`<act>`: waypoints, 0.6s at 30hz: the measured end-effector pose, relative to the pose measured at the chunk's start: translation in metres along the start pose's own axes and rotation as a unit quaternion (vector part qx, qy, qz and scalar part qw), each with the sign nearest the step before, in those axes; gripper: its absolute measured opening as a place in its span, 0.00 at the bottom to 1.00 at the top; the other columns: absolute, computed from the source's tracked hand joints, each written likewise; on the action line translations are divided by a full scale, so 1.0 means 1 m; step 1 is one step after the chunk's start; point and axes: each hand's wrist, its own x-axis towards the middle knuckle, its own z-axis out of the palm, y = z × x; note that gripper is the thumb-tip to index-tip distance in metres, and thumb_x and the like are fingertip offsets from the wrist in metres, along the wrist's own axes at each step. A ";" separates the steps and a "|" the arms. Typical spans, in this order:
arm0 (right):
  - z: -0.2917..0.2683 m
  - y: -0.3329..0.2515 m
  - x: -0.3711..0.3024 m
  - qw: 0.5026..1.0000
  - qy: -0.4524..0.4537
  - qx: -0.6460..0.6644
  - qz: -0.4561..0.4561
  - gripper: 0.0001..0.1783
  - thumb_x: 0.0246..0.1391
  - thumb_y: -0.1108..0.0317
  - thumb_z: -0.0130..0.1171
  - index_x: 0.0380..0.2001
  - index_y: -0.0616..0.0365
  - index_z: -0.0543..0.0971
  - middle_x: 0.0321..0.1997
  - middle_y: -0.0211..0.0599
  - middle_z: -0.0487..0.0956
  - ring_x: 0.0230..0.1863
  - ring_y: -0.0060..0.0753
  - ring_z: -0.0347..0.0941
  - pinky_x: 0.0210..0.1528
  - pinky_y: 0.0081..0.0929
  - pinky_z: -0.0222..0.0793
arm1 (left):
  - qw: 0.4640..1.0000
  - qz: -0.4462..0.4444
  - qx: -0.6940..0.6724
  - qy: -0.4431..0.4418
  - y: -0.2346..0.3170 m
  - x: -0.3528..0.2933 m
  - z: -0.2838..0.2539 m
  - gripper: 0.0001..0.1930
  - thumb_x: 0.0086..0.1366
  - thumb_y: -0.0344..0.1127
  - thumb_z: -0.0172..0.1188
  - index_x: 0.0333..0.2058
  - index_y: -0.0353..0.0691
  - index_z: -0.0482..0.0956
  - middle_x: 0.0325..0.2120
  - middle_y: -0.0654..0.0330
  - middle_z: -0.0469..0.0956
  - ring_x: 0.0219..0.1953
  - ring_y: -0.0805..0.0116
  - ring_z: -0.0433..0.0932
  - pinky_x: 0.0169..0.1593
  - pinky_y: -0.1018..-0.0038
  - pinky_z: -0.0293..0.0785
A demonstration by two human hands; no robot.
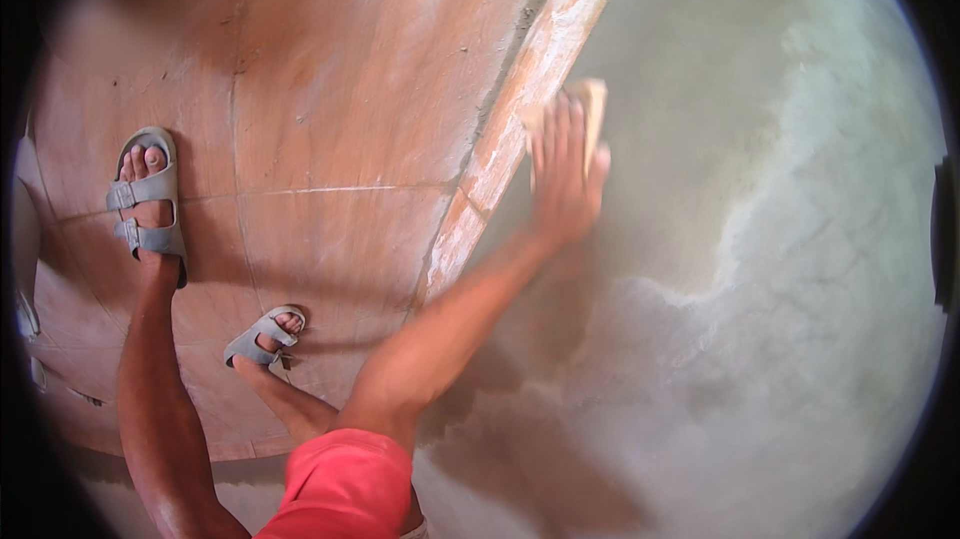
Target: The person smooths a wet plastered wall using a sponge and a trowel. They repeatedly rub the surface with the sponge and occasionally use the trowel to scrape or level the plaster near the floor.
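Observation:
My left hand (565,174), reached out on a bare arm below a red sleeve, is on a pale tan block (596,109). The fingers lie along the block with the thumb on its right side. Motion blur hides whether it is a sponge or a piece of wood. Hand and block are at the edge of a grey cement-like surface (690,139), right beside a narrow strip of reddish tiles (540,64) smeared with whitish residue. My right hand is out of view.
Large terracotta tiles (350,89) with thin joints cover the left side. Two feet in grey strapped sandals (150,194) stand there. The grey surface is darker near the strip, with a paler, cloudy area (800,339) farther right. A pale object (27,249) shows at the left rim.

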 end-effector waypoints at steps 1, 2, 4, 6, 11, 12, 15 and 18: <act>0.001 -0.002 0.005 1.000 0.002 0.004 -0.001 0.35 0.65 0.44 0.26 0.66 0.58 0.54 0.70 0.54 0.52 0.68 0.72 0.45 0.64 0.70 0.41 | 1.000 -0.020 0.003 0.007 0.001 0.044 -0.001 0.35 0.69 0.51 0.37 0.65 0.30 0.48 0.67 0.43 0.43 0.70 0.46 0.38 0.69 0.50 0.31; 0.002 -0.004 0.010 1.000 0.003 0.007 -0.003 0.35 0.65 0.44 0.26 0.66 0.58 0.54 0.70 0.54 0.52 0.68 0.72 0.45 0.64 0.70 0.41 | 0.999 -0.042 0.005 0.013 0.016 0.079 -0.003 0.35 0.69 0.51 0.36 0.65 0.30 0.48 0.67 0.44 0.43 0.70 0.45 0.39 0.69 0.50 0.31; -0.001 -0.009 0.013 1.000 -0.007 0.009 -0.006 0.35 0.65 0.44 0.25 0.66 0.58 0.54 0.70 0.54 0.52 0.68 0.72 0.45 0.64 0.70 0.41 | 0.998 0.058 0.012 0.016 0.068 0.100 0.010 0.34 0.69 0.51 0.37 0.65 0.30 0.48 0.67 0.43 0.44 0.70 0.45 0.37 0.69 0.51 0.32; -0.007 -0.012 0.010 1.000 -0.025 0.007 0.000 0.35 0.65 0.44 0.25 0.66 0.57 0.54 0.70 0.53 0.52 0.68 0.72 0.45 0.64 0.70 0.40 | 0.977 0.205 0.000 -0.057 0.096 0.054 0.012 0.34 0.69 0.51 0.37 0.65 0.30 0.49 0.67 0.44 0.45 0.70 0.45 0.37 0.69 0.51 0.31; -0.005 -0.011 0.008 1.000 -0.021 0.008 0.011 0.36 0.65 0.44 0.25 0.66 0.57 0.54 0.70 0.53 0.52 0.68 0.71 0.45 0.64 0.69 0.40 | 0.988 0.136 -0.016 -0.065 0.022 0.004 0.005 0.34 0.69 0.52 0.37 0.64 0.30 0.51 0.67 0.42 0.47 0.70 0.45 0.38 0.69 0.52 0.31; -0.002 -0.013 0.010 1.000 -0.016 0.011 0.012 0.36 0.65 0.44 0.24 0.66 0.57 0.54 0.70 0.53 0.52 0.68 0.71 0.45 0.64 0.69 0.40 | 0.995 0.089 -0.032 -0.010 0.005 0.027 0.005 0.34 0.69 0.52 0.37 0.64 0.30 0.51 0.66 0.42 0.47 0.70 0.45 0.39 0.69 0.52 0.31; 0.005 -0.017 0.016 1.000 -0.010 0.016 0.010 0.36 0.65 0.44 0.24 0.66 0.57 0.54 0.70 0.52 0.52 0.68 0.71 0.45 0.64 0.69 0.40 | 0.997 0.074 -0.030 0.013 0.047 0.117 0.004 0.34 0.70 0.52 0.36 0.64 0.30 0.52 0.66 0.41 0.49 0.69 0.46 0.42 0.69 0.53 0.33; 0.001 -0.021 0.016 1.000 -0.026 0.013 0.010 0.36 0.65 0.44 0.24 0.66 0.57 0.54 0.71 0.52 0.52 0.68 0.70 0.45 0.64 0.69 0.40 | 0.968 0.250 -0.008 -0.032 0.105 0.093 0.021 0.34 0.70 0.51 0.35 0.65 0.30 0.49 0.67 0.43 0.45 0.70 0.47 0.41 0.69 0.53 0.33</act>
